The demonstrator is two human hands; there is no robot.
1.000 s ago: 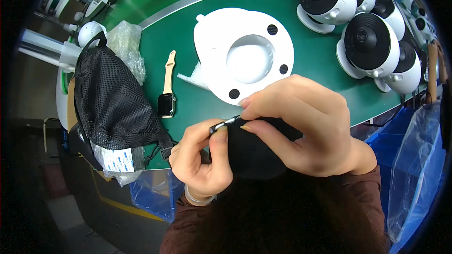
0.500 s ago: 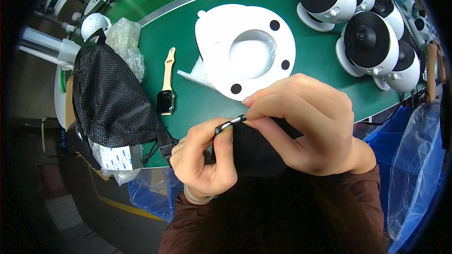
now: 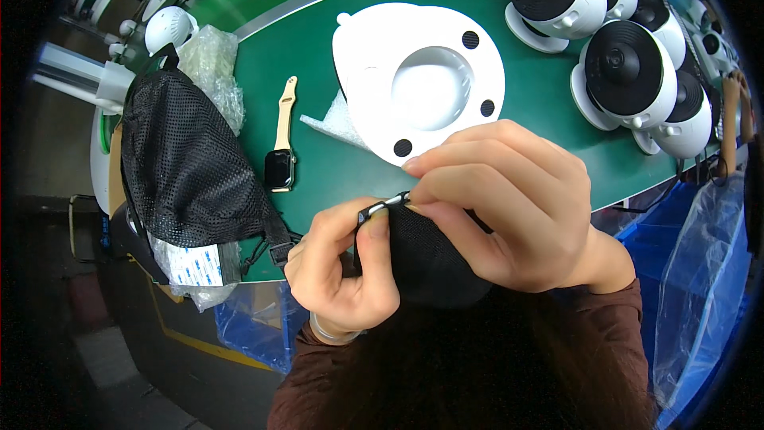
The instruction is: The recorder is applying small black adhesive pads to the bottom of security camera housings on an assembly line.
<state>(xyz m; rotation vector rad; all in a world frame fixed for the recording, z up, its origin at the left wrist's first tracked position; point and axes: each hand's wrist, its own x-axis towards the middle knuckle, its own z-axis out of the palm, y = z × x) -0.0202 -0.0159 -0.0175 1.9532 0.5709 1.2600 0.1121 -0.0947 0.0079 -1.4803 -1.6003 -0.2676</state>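
Note:
Between my two hands is a piece of black woven fabric (image 3: 434,259), held close to my body at the table's front edge. A narrow black edge with a glossy white strip (image 3: 383,207) runs along its top. My left hand (image 3: 342,267) pinches the left end of that edge between thumb and forefinger. Thumb and fingertips of my right hand (image 3: 517,199) are closed on the right end. Just beyond them lies a white plastic shell (image 3: 366,103) with a round hollow and several black round pads. The fabric's lower part fades into the dark area below.
A smartwatch with a beige strap (image 3: 279,169) lies left of the shell. Farther left are a black mesh bag (image 3: 183,159) and bubble wrap (image 3: 213,72). Several white-and-black round devices (image 3: 625,72) crowd the right side. Blue plastic-lined bins (image 3: 692,271) stand below the table.
Both hands keep their pinch on the fabric edge and have shifted very slightly, the right fingers a little up and left. The whole view has moved slightly.

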